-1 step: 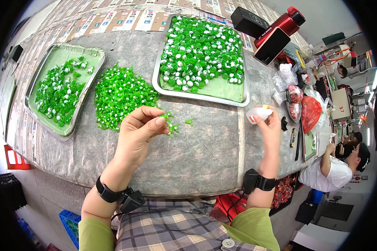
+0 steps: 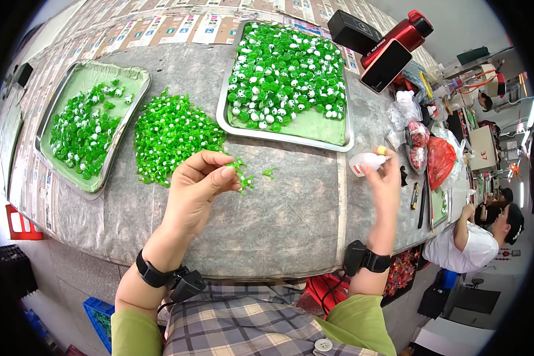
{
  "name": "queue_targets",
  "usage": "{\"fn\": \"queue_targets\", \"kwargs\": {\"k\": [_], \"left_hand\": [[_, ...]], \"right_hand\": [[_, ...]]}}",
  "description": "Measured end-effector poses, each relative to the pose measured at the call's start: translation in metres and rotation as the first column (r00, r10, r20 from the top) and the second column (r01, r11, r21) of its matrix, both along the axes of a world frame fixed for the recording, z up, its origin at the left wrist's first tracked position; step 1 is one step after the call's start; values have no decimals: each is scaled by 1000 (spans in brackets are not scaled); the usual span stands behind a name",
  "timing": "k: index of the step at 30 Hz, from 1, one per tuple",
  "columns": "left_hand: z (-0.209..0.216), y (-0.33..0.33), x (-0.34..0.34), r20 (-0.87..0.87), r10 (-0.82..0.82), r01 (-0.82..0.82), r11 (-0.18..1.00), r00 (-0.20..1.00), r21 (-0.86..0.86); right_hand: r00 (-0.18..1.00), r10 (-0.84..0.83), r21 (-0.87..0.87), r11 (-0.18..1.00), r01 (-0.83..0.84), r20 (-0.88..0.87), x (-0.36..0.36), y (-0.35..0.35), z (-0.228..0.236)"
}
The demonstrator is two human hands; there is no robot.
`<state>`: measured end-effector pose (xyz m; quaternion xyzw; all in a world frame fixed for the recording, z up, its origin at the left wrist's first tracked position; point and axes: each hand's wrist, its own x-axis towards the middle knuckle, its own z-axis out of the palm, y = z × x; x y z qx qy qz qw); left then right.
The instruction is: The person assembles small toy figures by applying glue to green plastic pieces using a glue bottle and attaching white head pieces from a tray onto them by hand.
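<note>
My left hand (image 2: 199,181) is closed in a pinch above the table, with thumb and forefinger together. Whatever sits between the fingertips, if anything, is too small to make out. Several little green plastic pieces (image 2: 247,180) lie just past those fingers, and one more green piece (image 2: 268,173) lies apart to the right. My right hand (image 2: 385,178) grips a small white squeeze bottle (image 2: 365,163) lying on its side. Its thin nozzle points right, and a yellow cap (image 2: 381,150) shows by my fingers, apart from the nozzle tip. Beyond my left hand spreads a heap of green pieces with white dots (image 2: 178,133).
A large metal tray (image 2: 288,140) of green pieces with white eyeballs stands at the back; a smaller tray (image 2: 124,115) is at the left. A phone (image 2: 385,66) leans by a red flask (image 2: 410,31). Bags (image 2: 441,160) and a cutter knife (image 2: 415,196) lie right. A person (image 2: 469,243) sits beyond.
In my right hand the yellow cap has shifted right and the bottle's nozzle now shows beside it. My left hand has stayed in place.
</note>
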<state>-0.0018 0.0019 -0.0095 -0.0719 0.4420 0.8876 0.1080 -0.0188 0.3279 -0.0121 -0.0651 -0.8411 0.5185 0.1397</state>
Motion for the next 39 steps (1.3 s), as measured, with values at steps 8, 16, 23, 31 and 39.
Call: {"fn": "queue_targets", "kwargs": {"k": [8, 16, 23, 31, 39], "left_hand": [[0, -2, 1, 16, -2, 2, 1000, 1000, 0], [2, 0, 0, 26, -28, 28, 1000, 999, 11], [-1, -4, 0, 10, -49, 48, 998, 999, 36], [3, 0, 1, -6, -92, 92, 993, 996, 79], [1, 0, 2, -88, -147, 155, 984, 985, 90]], "right_hand": [[950, 236, 428, 895, -130, -206, -33, -92, 71], [953, 296, 599, 754, -271, 58, -104, -119, 3], [956, 292, 539, 800, -262, 32, -96, -121, 19], [742, 656, -459, 706, -540, 136, -12, -142, 40], [725, 684, -657, 582, -479, 78, 0, -151, 30]]}}
